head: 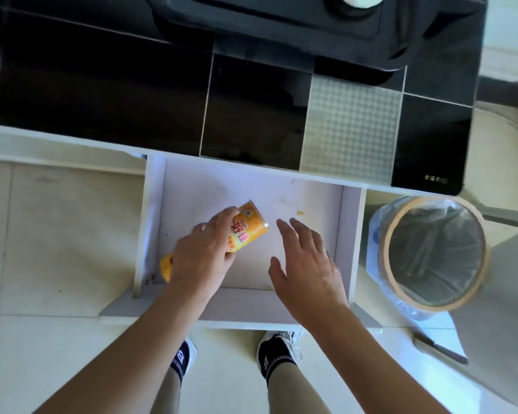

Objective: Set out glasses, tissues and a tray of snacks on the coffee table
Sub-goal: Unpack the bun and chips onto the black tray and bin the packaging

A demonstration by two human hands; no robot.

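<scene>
A white drawer [346, 234] stands pulled out from the coffee table, seen from straight above. My left hand [201, 255] grips an orange-yellow snack can [247, 228] at its middle, over the drawer's left half; the can lies tilted, its top end pointing up and right. My right hand [305, 264] hovers over the drawer's right half with fingers straight and spread, holding nothing. A small yellow crumb [299, 213] lies on the drawer floor. A dark tray [413, 40] rests on the black-tiled table top [102, 94] at the far edge.
A round waste bin [434, 255] with a tan rim and a plastic liner stands right of the drawer. My two feet in dark shoes [277, 351] are on the pale tiled floor below the drawer front. A grey checked tile [350, 127] is set into the table top.
</scene>
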